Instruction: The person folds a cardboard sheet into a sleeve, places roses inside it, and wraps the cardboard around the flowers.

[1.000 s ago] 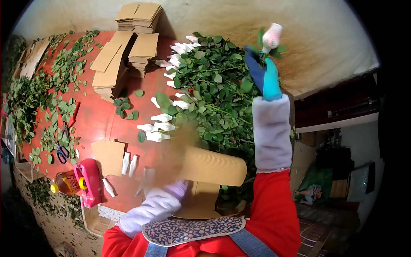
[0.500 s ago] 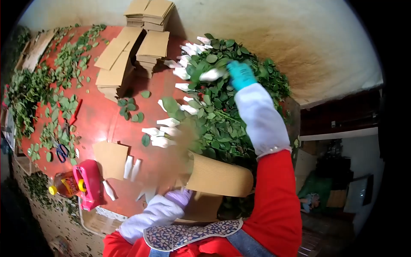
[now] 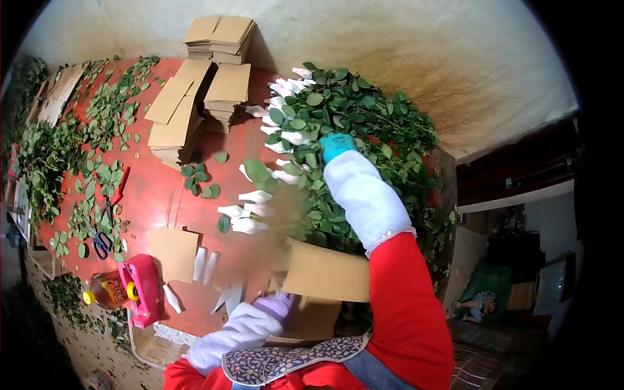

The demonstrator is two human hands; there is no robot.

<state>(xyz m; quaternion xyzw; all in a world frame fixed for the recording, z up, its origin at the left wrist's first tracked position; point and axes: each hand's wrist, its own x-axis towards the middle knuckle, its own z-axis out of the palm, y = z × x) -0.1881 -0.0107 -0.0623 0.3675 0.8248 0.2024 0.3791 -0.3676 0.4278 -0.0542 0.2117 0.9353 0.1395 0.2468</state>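
Note:
My right hand, in a teal glove, is closed on a leafy rose stem at the left side of a large heap of green stems. The stem's white-sleeved bud points left, beside other white-sleeved buds along the heap's edge. Low in the view, my left hand, in a purple glove, is closed at the edge of a raised corrugated cardboard sheet. A blurred brown patch and the cardboard hide part of its fingers.
Cardboard stacks stand toward the wall. A cardboard piece and loose white sleeves lie at left, near a pink container, a bottle, scissors and red-handled pruners. Loose leaves cover the table's far left.
My right hand has moved left and nearer to me, bringing the white-sleeved bud with it to the heap's left edge. My left hand stays by the cardboard, whose raised end is now partly behind my right arm.

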